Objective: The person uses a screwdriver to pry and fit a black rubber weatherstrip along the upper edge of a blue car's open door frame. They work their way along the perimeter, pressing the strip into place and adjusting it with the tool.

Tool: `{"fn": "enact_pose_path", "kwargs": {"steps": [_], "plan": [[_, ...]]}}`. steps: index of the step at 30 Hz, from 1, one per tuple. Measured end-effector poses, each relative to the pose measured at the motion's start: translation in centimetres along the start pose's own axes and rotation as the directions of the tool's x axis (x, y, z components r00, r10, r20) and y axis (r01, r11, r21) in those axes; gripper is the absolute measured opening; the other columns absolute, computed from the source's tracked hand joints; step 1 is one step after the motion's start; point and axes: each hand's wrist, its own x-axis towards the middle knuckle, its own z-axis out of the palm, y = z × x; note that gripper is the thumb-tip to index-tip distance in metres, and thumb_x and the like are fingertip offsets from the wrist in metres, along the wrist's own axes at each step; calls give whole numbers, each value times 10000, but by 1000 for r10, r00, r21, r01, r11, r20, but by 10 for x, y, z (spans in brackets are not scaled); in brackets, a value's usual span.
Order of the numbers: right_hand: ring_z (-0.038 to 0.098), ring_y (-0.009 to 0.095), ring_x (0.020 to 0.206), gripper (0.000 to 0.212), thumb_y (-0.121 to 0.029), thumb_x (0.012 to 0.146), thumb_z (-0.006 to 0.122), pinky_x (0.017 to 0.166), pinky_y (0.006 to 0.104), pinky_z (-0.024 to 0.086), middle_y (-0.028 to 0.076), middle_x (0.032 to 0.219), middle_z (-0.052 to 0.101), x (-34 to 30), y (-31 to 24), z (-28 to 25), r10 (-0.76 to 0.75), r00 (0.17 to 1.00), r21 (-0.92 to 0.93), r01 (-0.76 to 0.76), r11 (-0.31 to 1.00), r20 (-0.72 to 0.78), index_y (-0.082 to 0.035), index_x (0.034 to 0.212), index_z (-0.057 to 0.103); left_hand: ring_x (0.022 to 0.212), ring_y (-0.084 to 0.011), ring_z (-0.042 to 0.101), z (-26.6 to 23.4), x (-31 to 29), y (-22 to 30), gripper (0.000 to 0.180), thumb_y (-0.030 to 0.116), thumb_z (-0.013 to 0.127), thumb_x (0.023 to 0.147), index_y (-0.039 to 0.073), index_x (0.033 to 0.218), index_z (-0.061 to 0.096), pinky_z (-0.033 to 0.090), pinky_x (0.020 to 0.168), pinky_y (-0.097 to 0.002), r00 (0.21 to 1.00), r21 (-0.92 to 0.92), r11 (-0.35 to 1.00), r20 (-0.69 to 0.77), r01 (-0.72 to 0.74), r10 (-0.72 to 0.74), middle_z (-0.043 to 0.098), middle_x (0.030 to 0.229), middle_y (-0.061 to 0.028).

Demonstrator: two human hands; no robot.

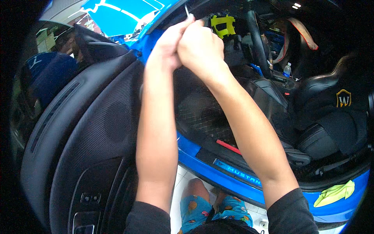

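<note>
Both my arms reach up together to the front edge of the blue car's door opening. My left hand (168, 43) is closed, its fingers partly hidden behind my right hand (201, 45), which is curled and pressed against it. A thin pale strip (187, 10) sticks up just above my fingertips, next to the blue front pillar (154, 28); it seems to be pinched by my left hand. Whatever my right fingers enclose is hidden from view.
The open black door (105, 105) stands on the left. Inside are a steering wheel (255, 43), yellow tape (223, 25), a water bottle (287, 70) and a black seat (331, 132). A red strip (228, 147) lies by the sill; a yellow-green cloth (334, 194) rests at lower right.
</note>
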Motion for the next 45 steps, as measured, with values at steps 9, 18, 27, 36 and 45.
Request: {"fn": "enact_pose_path", "kwargs": {"steps": [9,18,27,36,45], "plan": [[587,217,695,661,-526,1069,260,628,325,494,147,1047,616,-56,60,8,-229,753,602,-638,-480,617,63,1262,490,933,-270,696,23,-11,-4,472,474,432,1069,25,1082,577,562,852,-371,966,319,947,-253,23,62,706,1137,-189],[434,92,555,399,-330,1095,421,501,227,362,53,835,513,-56,15,52,-199,884,281,-337,-899,423,47,1176,522,822,-185,670,-9,-10,1,524,553,401,1054,65,1182,541,569,733,-303,994,36,995,55,89,-91,648,1286,-230],[664,512,856,389,-143,956,617,764,585,511,300,1022,668,-59,-10,71,330,897,544,-126,829,-295,17,1242,407,763,-214,683,43,-5,25,295,288,586,1032,-2,1036,632,562,684,-368,901,699,667,-424,257,98,645,869,-78],[386,85,544,645,-621,1046,316,454,232,338,-2,823,462,-58,22,41,-503,836,169,-540,-824,218,-18,1187,495,621,-197,580,-3,6,67,341,294,412,1092,8,995,570,541,625,-327,950,432,897,-309,88,55,581,744,-71],[470,133,586,612,-658,1040,260,522,259,332,26,759,543,-55,-9,35,-225,836,644,-534,-548,501,-108,1039,529,559,-154,508,13,12,42,271,275,427,1089,64,944,517,454,515,-286,921,478,877,-358,37,157,529,685,-50]]}}
